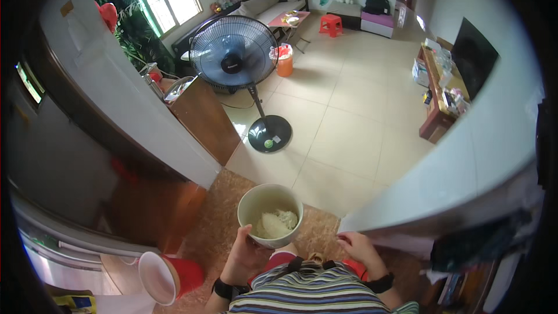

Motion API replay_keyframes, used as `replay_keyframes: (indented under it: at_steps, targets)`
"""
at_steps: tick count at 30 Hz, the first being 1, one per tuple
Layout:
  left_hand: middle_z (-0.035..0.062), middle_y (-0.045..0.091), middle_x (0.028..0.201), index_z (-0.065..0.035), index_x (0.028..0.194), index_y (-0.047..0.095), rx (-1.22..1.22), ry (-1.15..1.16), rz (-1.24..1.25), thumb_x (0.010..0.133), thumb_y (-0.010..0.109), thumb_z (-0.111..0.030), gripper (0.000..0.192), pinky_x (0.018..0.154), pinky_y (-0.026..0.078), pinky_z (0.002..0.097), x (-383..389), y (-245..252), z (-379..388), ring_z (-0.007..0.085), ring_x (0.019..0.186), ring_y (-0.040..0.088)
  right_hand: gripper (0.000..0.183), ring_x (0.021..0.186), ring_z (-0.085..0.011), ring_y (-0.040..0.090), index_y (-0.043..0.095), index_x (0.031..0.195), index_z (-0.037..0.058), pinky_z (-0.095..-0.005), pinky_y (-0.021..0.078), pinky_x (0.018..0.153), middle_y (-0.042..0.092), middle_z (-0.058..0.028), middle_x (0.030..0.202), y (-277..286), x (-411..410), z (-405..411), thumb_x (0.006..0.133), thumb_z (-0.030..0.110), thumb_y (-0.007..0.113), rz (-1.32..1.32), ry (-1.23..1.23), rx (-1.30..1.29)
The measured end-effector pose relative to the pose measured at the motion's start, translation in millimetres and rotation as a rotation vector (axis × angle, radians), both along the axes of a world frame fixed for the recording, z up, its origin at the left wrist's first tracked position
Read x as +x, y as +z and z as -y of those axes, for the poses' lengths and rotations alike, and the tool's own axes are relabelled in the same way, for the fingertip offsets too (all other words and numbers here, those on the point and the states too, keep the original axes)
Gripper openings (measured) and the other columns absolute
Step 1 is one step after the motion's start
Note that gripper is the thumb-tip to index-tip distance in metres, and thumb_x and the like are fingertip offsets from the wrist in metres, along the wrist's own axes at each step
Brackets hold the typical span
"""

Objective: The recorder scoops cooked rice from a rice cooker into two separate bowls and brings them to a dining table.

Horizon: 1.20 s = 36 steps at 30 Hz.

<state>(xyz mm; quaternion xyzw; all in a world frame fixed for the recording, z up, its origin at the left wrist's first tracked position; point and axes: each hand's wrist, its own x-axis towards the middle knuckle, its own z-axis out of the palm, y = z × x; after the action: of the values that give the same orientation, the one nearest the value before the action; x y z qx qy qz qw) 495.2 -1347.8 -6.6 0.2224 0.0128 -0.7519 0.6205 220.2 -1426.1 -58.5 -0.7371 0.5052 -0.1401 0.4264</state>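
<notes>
A pale bowl (248, 209) with a lump of white food (277, 224), perhaps rice, inside is held in front of my body. My left hand (248, 248) grips it at the lower left, the thumb on the rim and the other fingers hidden below. To the right of the bowl and apart from it, my right hand (355, 246) hangs with its fingers curled; whether anything small is between them cannot be told. Both wrists wear black bands.
A standing fan (233, 63) with a round black base (270, 134) stands ahead beside a brown cabinet (207, 117). White walls flank the doorway. A red cup-shaped container (187, 272) is at lower left. Farther off are an orange bin (284, 66), a red stool (331, 25) and a TV bench (431, 117).
</notes>
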Motion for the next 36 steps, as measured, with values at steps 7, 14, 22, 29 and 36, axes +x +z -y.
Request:
replay_keyframes:
  at_steps: [7,14,22,29,36]
  targets:
    - [0.0101,0.033,0.112,-0.0097,0.122,0.014,-0.007,-0.03,0.558,0.071,0.047,-0.025,0.063,0.057,0.045,0.0287,37,30,184,0.0186,0.091,0.043,0.023,0.062,-0.016,0.055,0.055,0.091,0.0053,-0.0254,0.0435,0.058,0.058,-0.0106,0.076,-26,44,146,0.075,0.022,0.051,0.065,-0.162,0.122]
    - [0.0146,0.034,0.108,-0.0137,0.124,0.002,-0.048,-0.609,0.904,0.065,0.051,-0.031,0.079,0.06,0.044,0.0388,29,19,449,0.0264,0.089,0.044,0.024,0.057,-0.0152,0.057,0.055,0.091,0.0043,-0.0253,0.044,0.053,0.058,-0.0109,0.07,-18,36,263,0.076,0.022,0.049,-0.079,-0.566,0.016]
    - [0.0161,0.03,0.109,-0.0163,0.117,0.013,0.06,-0.62,0.597,0.065,0.051,-0.037,0.068,0.062,0.043,0.0513,-84,-69,686,0.0355,0.089,0.041,0.039,0.064,-0.0216,0.056,0.048,0.096,0.0028,-0.0324,0.0418,0.061,0.057,-0.0127,0.074,-113,-43,350,0.077,0.036,0.042,-0.186,-0.757,-0.012]
    - [0.0149,0.031,0.107,-0.0183,0.118,0.012,0.042,-0.639,0.663,0.065,0.05,-0.037,0.068,0.059,0.044,0.05,-57,-85,858,0.0342,0.093,0.042,0.043,0.052,-0.0192,0.056,0.041,0.105,-0.0013,-0.025,0.0449,0.042,0.052,-0.0142,0.095,-35,-62,655,0.081,0.035,0.037,0.349,-0.946,0.154]
    - [0.0168,0.033,0.109,-0.0174,0.123,0.002,-0.162,-0.631,0.709,0.061,0.053,-0.041,0.084,0.059,0.045,0.0423,-20,-82,1027,0.0291,0.084,0.047,0.061,0.068,-0.0261,0.057,0.023,0.119,0.006,-0.0278,0.0478,0.047,0.041,-0.0142,0.108,0,12,926,0.077,0.051,0.029,0.678,-0.439,0.489]
